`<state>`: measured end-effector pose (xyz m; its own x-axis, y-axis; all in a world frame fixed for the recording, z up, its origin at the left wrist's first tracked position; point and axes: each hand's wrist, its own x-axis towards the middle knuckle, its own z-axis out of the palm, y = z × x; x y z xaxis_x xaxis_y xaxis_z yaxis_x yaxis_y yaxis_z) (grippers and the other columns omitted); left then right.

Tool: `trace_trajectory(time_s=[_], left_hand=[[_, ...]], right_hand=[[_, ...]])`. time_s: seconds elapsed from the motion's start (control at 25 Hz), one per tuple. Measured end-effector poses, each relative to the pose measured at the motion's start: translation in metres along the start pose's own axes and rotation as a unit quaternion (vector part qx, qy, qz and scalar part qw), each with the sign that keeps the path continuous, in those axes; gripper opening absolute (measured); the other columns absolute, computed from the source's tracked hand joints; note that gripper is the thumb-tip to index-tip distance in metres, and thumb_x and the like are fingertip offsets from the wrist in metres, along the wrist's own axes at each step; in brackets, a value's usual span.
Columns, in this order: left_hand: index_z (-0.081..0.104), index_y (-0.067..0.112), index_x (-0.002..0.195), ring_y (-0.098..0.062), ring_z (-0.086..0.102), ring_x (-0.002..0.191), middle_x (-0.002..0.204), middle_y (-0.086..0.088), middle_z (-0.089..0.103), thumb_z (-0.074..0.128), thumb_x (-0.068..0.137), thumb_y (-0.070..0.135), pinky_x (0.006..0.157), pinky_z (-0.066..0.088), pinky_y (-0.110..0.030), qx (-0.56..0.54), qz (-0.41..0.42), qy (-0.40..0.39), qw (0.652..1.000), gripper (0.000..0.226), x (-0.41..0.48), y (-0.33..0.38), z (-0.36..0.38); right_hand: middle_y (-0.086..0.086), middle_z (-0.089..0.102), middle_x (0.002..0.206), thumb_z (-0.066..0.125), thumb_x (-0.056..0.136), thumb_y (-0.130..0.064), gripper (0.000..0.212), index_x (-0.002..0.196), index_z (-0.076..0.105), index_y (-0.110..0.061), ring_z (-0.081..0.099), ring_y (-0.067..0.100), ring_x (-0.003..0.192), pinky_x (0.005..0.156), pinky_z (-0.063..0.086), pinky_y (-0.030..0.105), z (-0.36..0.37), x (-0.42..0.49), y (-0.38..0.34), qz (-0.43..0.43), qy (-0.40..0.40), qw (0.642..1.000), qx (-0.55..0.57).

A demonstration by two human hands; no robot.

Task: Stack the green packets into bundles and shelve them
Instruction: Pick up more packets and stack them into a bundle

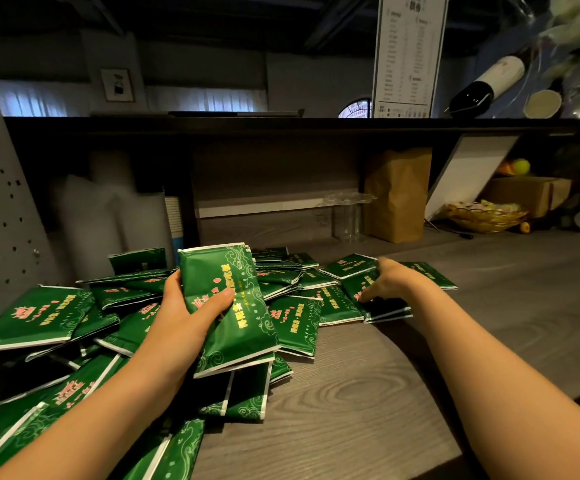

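The left hand [184, 317] clamps a bundle of green packets [236, 317], ready for more, while the right hand [390, 280], fingers straight, touches a loose packet [385, 308] beneath it on the counter [351, 393].

Dim indoor light, brightest at the curtained windows [205, 98] behind. The shelf recess [274, 168] sits in deep shadow; the green packets [233, 317] carry a soft sheen. Edges bend from the wide lens; the flowers [579, 26] at top right are blurred.

Green packets [32, 317] (gold and pink print) sprawl overlapping on the wooden counter [351, 393], one bundle [247, 341] tilted above them
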<state>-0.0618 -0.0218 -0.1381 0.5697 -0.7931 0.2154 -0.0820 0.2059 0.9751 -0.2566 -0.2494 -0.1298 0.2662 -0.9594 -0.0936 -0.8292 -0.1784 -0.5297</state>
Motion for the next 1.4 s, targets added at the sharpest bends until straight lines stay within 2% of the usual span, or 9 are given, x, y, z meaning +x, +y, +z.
trace_trajectory(time_s=[0.16, 0.36, 0.6, 0.8, 0.96, 1.08, 1.2, 1.28, 1.4], left_hand=[[0.041, 0.02, 0.134, -0.014, 0.067, 0.086, 0.107, -0.001, 0.067, 0.064, 0.084, 0.017, 0.066, 0.049, -0.027, -0.011, -0.006, -0.004, 1.0, 0.055, 0.0, 0.001, 0.0], [0.045, 0.02, 0.128, -0.015, 0.068, 0.084, 0.104, -0.001, 0.068, 0.064, 0.085, 0.016, 0.067, 0.049, -0.029, -0.016, -0.009, -0.006, 1.0, 0.048, -0.001, 0.001, 0.002], [0.049, 0.021, 0.12, -0.014, 0.069, 0.082, 0.101, -0.001, 0.069, 0.063, 0.085, 0.014, 0.067, 0.051, -0.03, -0.031, -0.004, 0.008, 0.999, 0.039, -0.002, 0.006, 0.004], [0.048, 0.022, 0.121, -0.023, 0.067, 0.092, 0.106, -0.005, 0.068, 0.064, 0.085, 0.016, 0.085, 0.052, -0.041, -0.02, -0.009, 0.04, 0.999, 0.039, 0.001, 0.007, 0.001], [0.041, 0.021, 0.131, -0.023, 0.066, 0.095, 0.109, -0.006, 0.066, 0.056, 0.091, 0.019, 0.084, 0.051, -0.041, -0.034, -0.02, 0.042, 0.998, 0.043, 0.002, 0.005, 0.001], [0.034, 0.026, 0.138, -0.024, 0.062, 0.106, 0.122, -0.008, 0.061, 0.047, 0.094, 0.039, 0.092, 0.048, -0.044, -0.053, -0.025, 0.041, 0.997, 0.047, 0.003, -0.001, -0.001], [0.028, 0.038, 0.14, -0.019, 0.058, 0.113, 0.126, 0.001, 0.058, 0.064, 0.068, 0.066, 0.102, 0.043, -0.045, -0.033, -0.029, 0.029, 0.999, 0.085, 0.002, -0.002, 0.001], [0.026, 0.039, 0.14, -0.017, 0.06, 0.11, 0.122, 0.004, 0.061, 0.073, 0.06, 0.059, 0.101, 0.044, -0.044, -0.01, -0.015, 0.027, 0.999, 0.095, 0.0, -0.001, 0.001], [0.026, 0.036, 0.141, -0.018, 0.063, 0.105, 0.118, 0.004, 0.062, 0.077, 0.069, 0.048, 0.097, 0.047, -0.046, 0.006, 0.004, 0.039, 0.999, 0.089, 0.002, -0.003, 0.002]], right_hand=[[0.019, 0.039, 0.143, 0.077, 0.076, -0.01, 0.097, 0.149, 0.014, -0.014, 0.043, 0.037, 0.128, 0.105, 0.04, 0.046, 0.0, 0.009, 0.002, -0.011, 0.031, 0.995, 0.093], [0.01, 0.052, 0.123, 0.07, 0.081, -0.006, 0.07, 0.138, 0.031, -0.01, 0.054, 0.026, 0.109, 0.091, 0.048, 0.039, -0.007, 0.006, -0.001, -0.113, 0.17, 0.941, 0.272], [0.011, 0.062, 0.119, 0.067, 0.083, -0.007, 0.06, 0.136, 0.041, -0.015, 0.064, 0.027, 0.101, 0.089, 0.053, 0.046, -0.007, -0.028, -0.036, -0.17, -0.009, 0.848, 0.501], [0.009, 0.069, 0.099, 0.06, 0.087, -0.003, 0.028, 0.11, 0.057, -0.02, 0.068, 0.02, 0.077, 0.07, 0.058, 0.034, 0.015, -0.075, -0.076, -0.262, -0.123, 0.811, 0.509], [0.007, 0.068, 0.109, 0.058, 0.088, 0.0, 0.04, 0.121, 0.052, -0.021, 0.067, 0.022, 0.092, 0.084, 0.056, 0.039, 0.049, -0.096, -0.095, -0.313, -0.127, 0.808, 0.483], [0.005, 0.059, 0.124, 0.06, 0.088, -0.006, 0.054, 0.135, 0.04, -0.024, 0.06, 0.019, 0.111, 0.098, 0.049, 0.042, 0.072, -0.104, -0.103, -0.347, -0.082, 0.82, 0.447], [0.003, 0.045, 0.138, 0.059, 0.083, -0.019, 0.062, 0.138, 0.035, -0.038, 0.049, 0.018, 0.125, 0.107, 0.04, 0.044, 0.087, -0.108, -0.107, -0.364, -0.089, 0.817, 0.439], [0.001, 0.045, 0.139, 0.058, 0.084, -0.022, 0.055, 0.128, 0.037, -0.049, 0.046, 0.015, 0.128, 0.108, 0.039, 0.041, 0.09, -0.111, -0.109, -0.381, -0.115, 0.811, 0.428], [-0.002, 0.055, 0.129, 0.049, 0.095, -0.012, 0.05, 0.136, 0.037, -0.038, 0.054, 0.011, 0.115, 0.1, 0.046, 0.032, 0.073, -0.109, -0.107, -0.35, -0.174, 0.801, 0.453]])
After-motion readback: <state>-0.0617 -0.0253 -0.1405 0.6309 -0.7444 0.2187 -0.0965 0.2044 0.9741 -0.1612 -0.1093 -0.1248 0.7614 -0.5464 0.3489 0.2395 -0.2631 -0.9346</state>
